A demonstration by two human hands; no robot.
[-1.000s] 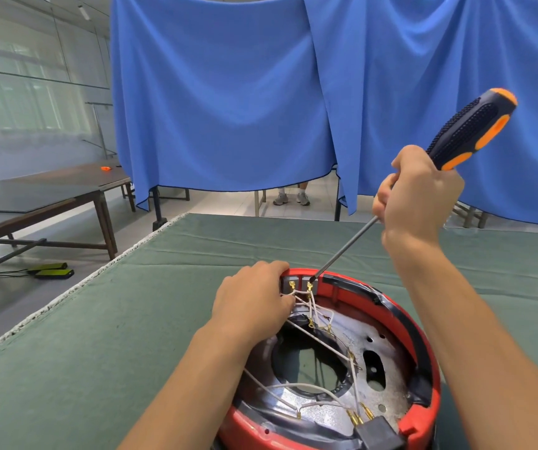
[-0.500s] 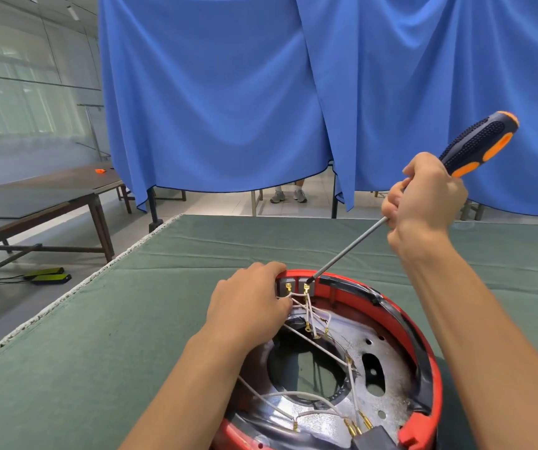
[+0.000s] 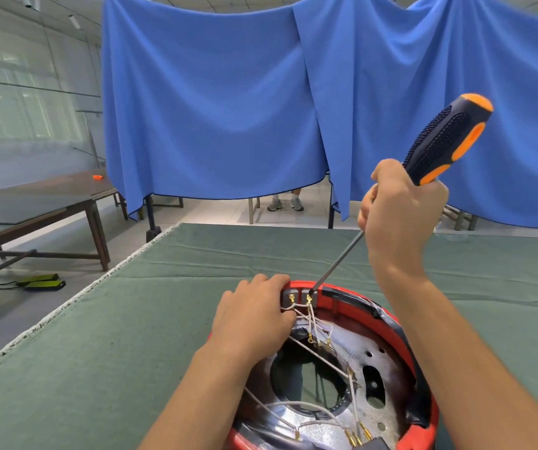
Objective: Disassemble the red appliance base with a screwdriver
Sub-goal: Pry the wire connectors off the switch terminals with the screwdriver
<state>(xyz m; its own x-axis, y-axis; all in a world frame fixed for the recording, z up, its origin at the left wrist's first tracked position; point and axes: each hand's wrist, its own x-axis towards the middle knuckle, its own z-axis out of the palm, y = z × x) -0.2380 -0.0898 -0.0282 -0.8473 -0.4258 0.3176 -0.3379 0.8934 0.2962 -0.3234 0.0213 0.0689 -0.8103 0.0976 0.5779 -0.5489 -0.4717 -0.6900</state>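
Observation:
The red appliance base (image 3: 400,332) lies upside down on the green table, its metal plate and white wires exposed. My left hand (image 3: 254,319) grips its far left rim beside two grey terminal blocks (image 3: 298,297). My right hand (image 3: 400,209) holds a screwdriver (image 3: 446,138) with a black and orange handle, raised at the right. Its shaft slants down to the left, and the tip rests on the right terminal block at the rim's far edge.
The green cloth table (image 3: 131,352) stretches ahead, its left edge frayed white. A blue curtain (image 3: 215,108) hangs behind it, with a person's shoes (image 3: 285,204) under its hem. A dark wooden table (image 3: 40,199) stands at the left, and yellow-black pedals (image 3: 42,282) lie on the floor.
My right hand with the screwdriver dipped and then rose again, the tip staying at the terminal block. My left hand kept its hold on the rim.

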